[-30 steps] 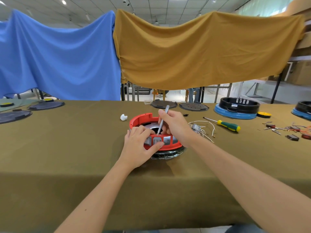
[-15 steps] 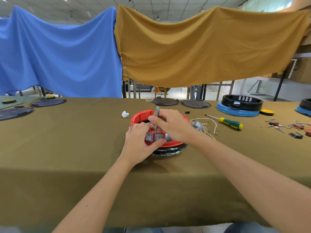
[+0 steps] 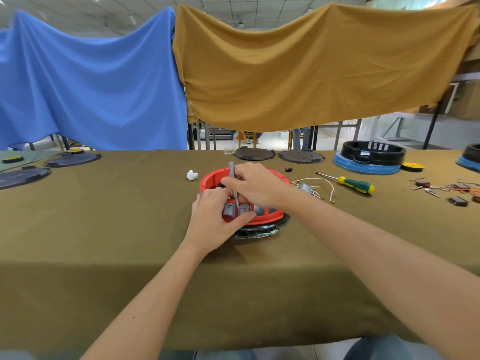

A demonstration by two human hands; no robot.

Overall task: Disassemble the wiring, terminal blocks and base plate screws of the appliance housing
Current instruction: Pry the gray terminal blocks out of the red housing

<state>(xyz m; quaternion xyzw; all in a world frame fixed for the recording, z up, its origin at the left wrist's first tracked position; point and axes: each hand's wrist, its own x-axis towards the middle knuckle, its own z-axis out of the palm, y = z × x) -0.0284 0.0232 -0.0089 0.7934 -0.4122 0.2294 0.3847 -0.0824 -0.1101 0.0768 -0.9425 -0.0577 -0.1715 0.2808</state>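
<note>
Your table (image 3: 104, 242), draped in olive cloth, carries the red housing (image 3: 270, 216), loose wires (image 3: 315, 187), a green-handled screwdriver (image 3: 355, 185), a white scrap (image 3: 192, 175) and dark round plates (image 3: 254, 154).

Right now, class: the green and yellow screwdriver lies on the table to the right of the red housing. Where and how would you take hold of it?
Grip the green and yellow screwdriver by its thick handle, probably from above with the right hand. It lies flat on the table, handle pointing right, thin shaft toward the loose wires; the handle has open cloth around it.
</note>
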